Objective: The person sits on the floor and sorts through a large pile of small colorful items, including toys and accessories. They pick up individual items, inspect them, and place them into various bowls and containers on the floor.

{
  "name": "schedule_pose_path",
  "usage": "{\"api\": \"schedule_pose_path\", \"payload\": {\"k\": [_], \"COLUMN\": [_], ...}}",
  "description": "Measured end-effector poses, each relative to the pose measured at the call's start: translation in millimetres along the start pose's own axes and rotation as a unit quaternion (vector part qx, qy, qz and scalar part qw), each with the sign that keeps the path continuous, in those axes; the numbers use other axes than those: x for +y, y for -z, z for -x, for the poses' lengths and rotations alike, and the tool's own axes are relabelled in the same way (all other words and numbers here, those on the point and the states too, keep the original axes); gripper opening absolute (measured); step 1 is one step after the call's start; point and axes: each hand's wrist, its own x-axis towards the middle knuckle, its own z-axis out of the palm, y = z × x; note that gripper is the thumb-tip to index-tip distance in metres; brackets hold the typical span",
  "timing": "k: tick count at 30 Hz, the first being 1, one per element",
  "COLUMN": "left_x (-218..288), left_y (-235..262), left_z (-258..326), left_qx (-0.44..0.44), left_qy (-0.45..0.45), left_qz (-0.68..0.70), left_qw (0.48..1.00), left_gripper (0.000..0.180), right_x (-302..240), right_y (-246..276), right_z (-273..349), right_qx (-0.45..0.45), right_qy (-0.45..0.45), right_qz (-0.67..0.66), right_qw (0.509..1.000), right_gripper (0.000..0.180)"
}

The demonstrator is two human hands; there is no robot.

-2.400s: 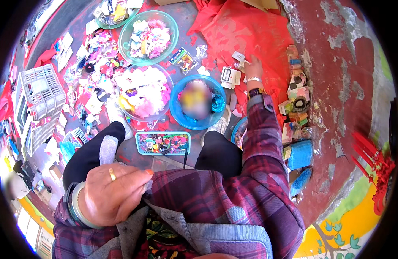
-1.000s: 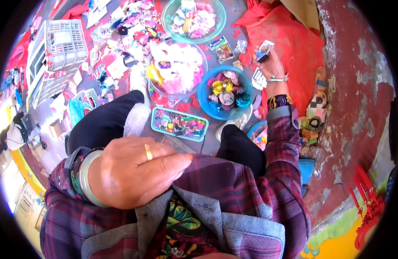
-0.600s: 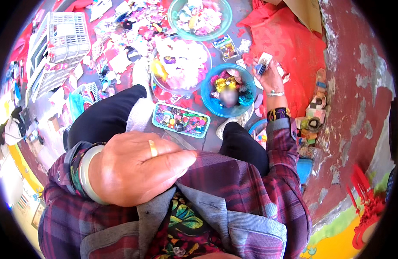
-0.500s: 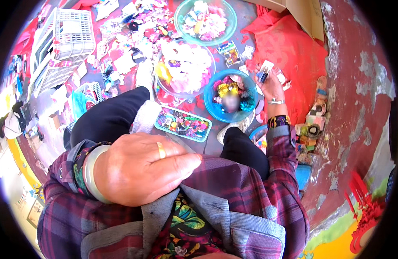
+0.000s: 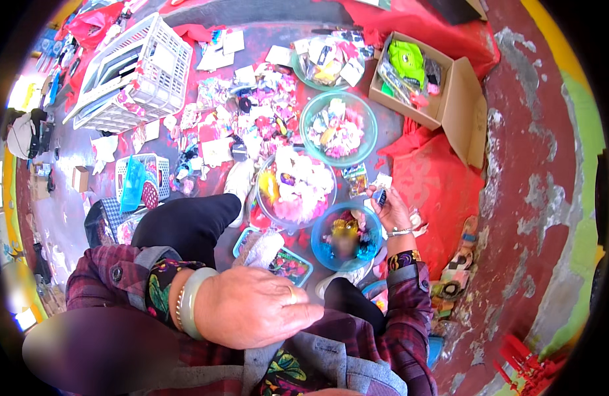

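Note:
My left hand (image 5: pixel 251 309), with a ring and a pale bangle, is held in front of my chest. Its fingers are pressed together, and whatever they might pinch is hidden. On the right, my right hand (image 5: pixel 394 212) grips a small dark item (image 5: pixel 382 197) with a whitish card beside it, too small to name. Just left of that hand stands a blue basin (image 5: pixel 316 245) holding shiny gold, teal and dark red pieces. Beyond it is a clear basin (image 5: pixel 259 195) heaped with white and pink fluffy pieces. Farther out sits a greenish basin (image 5: pixel 304 135) of mixed pieces.
A teal tray (image 5: pixel 309 270) of small colourful pieces lies between my legs. Loose pieces and cards cover the floor ahead. A white crate (image 5: pixel 162 69) stands far left, an open cardboard box (image 5: pixel 468 99) far right. Red cloth (image 5: pixel 436 175) lies beyond my right hand.
The view has tilted up, bringing the cardboard box and another far basin into sight. My right hand still grips the small dark item, while my left remains closed near my chest.

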Motion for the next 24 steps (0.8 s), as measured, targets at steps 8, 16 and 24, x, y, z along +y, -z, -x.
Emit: {"api": "schedule_pose_path", "payload": {"k": [8, 16, 24], "left_x": [-2.9, -16.3, -33.2], "left_y": [7.3, 45.7, 65.5], "left_z": [15.0, 30.5, 38.3], "left_qx": [0.045, 0.041, 0.089], "left_qy": [-0.025, 0.018, 0.077], "left_qz": [-0.025, -0.069, -0.113], "left_qw": [0.998, 0.997, 0.987], "left_gripper": [0.023, 0.025, 0.023], "right_x": [-18.5, -5.4, -56.7], "right_y": [-85.5, -163.1, -199.4], "right_z": [-121.6, -235.7, -328.1], "right_qx": [0.023, 0.064, 0.181], "right_qy": [-0.006, 0.047, 0.123], "right_qz": [0.094, 0.071, 0.233], "right_qw": [0.995, 0.994, 0.947], "right_gripper": [0.013, 0.020, 0.028]}}
